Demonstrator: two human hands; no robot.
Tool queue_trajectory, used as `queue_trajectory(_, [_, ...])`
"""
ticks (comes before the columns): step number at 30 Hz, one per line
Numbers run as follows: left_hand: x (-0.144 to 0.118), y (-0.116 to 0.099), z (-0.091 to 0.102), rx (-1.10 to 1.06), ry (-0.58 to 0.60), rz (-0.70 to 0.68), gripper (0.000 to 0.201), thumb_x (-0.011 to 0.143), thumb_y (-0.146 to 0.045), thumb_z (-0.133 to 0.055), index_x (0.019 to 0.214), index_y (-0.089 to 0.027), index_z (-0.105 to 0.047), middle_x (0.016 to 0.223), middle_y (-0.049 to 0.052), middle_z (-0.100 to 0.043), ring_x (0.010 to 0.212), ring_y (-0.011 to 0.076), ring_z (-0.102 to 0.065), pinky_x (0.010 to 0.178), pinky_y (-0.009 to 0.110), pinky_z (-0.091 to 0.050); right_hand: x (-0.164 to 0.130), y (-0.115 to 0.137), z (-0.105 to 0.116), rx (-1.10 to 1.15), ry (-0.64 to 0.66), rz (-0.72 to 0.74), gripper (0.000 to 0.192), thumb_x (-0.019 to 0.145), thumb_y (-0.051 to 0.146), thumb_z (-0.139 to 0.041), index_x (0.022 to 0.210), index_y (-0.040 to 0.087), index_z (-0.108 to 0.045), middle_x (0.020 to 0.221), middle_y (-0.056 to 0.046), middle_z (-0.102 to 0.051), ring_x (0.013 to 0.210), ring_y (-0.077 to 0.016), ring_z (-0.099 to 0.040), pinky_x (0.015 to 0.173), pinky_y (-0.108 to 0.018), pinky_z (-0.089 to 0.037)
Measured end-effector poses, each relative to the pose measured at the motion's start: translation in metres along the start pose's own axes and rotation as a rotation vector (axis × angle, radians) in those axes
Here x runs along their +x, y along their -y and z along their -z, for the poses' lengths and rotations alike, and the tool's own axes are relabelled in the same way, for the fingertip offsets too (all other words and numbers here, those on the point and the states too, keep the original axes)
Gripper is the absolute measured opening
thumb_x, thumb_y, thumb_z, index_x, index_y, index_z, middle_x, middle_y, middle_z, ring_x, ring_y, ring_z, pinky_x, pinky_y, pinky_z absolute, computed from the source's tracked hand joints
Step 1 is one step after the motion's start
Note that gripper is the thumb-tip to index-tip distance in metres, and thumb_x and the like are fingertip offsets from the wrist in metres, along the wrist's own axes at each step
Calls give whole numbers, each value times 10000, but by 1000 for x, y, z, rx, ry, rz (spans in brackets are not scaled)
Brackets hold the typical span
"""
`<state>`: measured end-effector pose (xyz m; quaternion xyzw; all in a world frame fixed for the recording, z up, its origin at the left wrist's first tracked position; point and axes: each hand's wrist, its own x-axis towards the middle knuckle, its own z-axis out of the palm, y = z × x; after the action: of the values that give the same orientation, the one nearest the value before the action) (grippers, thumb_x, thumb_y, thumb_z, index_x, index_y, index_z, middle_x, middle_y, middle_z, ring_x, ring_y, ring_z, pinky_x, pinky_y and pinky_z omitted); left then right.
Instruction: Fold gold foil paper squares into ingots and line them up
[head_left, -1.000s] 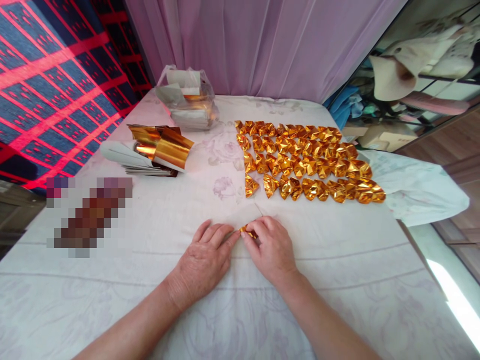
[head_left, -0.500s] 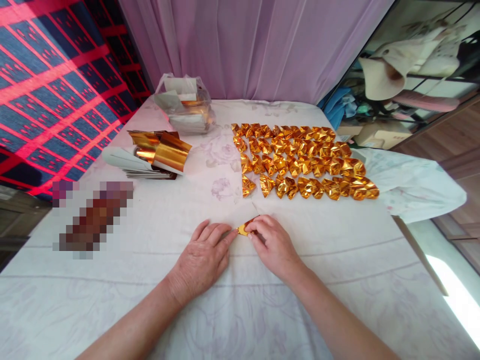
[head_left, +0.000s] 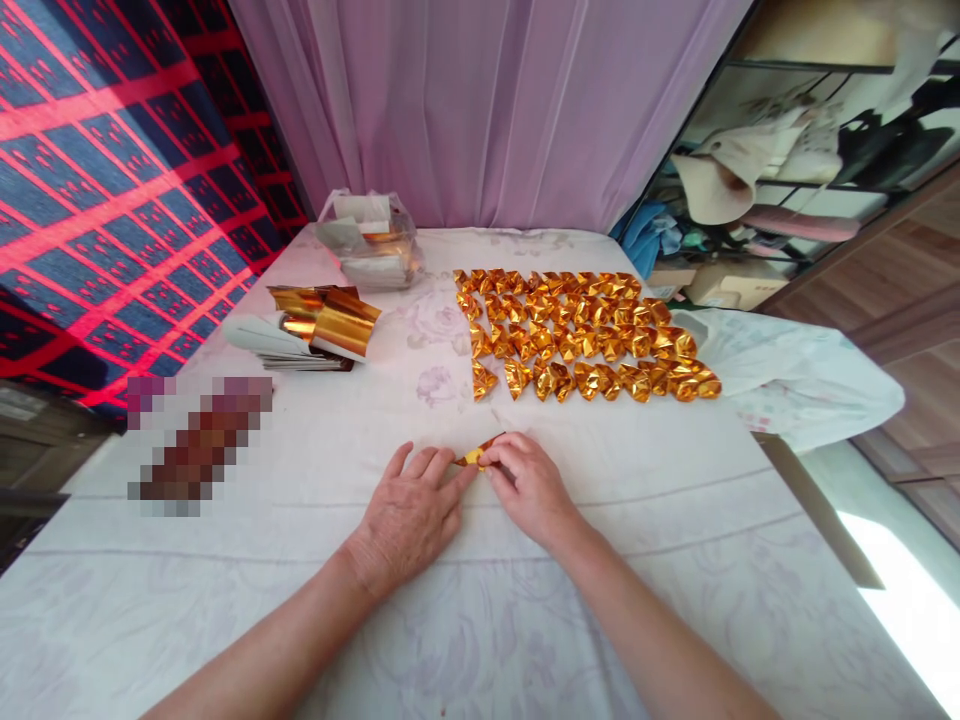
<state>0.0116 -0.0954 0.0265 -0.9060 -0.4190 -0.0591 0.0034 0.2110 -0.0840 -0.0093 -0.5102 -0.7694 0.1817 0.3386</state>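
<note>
Between my hands, on the tablecloth, lies a small folded piece of gold foil paper [head_left: 472, 457], partly covered by fingers. My right hand [head_left: 529, 482] is closed, pinching its right part between thumb and fingertips. Flat on the cloth, with fingers spread, my left hand [head_left: 412, 505] touches the paper's left side with its index finger. Just beyond are several rows of folded gold foil pieces [head_left: 592, 343]. A stack of gold and white paper sheets [head_left: 341, 325] lies fanned out farther left.
A clear plastic bag [head_left: 375, 240] with more paper stands at the back left. A pixelated reddish object [head_left: 202, 440] lies left. At right are a pale cloth-like sheet [head_left: 810, 375] and a shelf with a hat [head_left: 720, 175]. A purple curtain [head_left: 480, 110] hangs behind the table.
The camera view has shifted slightly. My right hand's pinch has moved a little closer to my left index finger along the foil paper. The rows of folded pieces look the same.
</note>
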Motion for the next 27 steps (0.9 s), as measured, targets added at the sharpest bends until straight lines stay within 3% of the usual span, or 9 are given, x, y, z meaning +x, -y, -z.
queue_trajectory(13, [-7, 18, -8, -46, -25, -8, 378, 978, -202, -422, 1317, -251, -580, 1276, 34, -654, 1172, 205, -564, 1133, 460, -285, 0, -1, -2, -23, -26, 0, 162, 820, 65, -588, 845, 201, -674, 910, -43, -656, 873, -190, -621, 816, -338, -494])
queue_trajectory(20, [-11, 18, -12, -11, -34, -10, 386, 993, -206, -385, 1321, -227, -586, 1318, 46, -648, 1235, 199, -547, 1156, 462, -279, 1, -1, -3, -22, -36, -2, 161, 813, 63, -593, 840, 199, -675, 912, -44, -662, 883, -190, -622, 833, -341, -493])
queue_trajectory(27, [-9, 15, -4, 65, -87, 28, 336, 991, -215, -406, 1225, -214, -647, 1247, 46, -689, 1168, 223, -598, 1120, 479, -326, 2, 2, -4, -47, -57, 7, 174, 805, 59, -588, 816, 206, -680, 889, -41, -667, 866, -191, -635, 823, -340, -497])
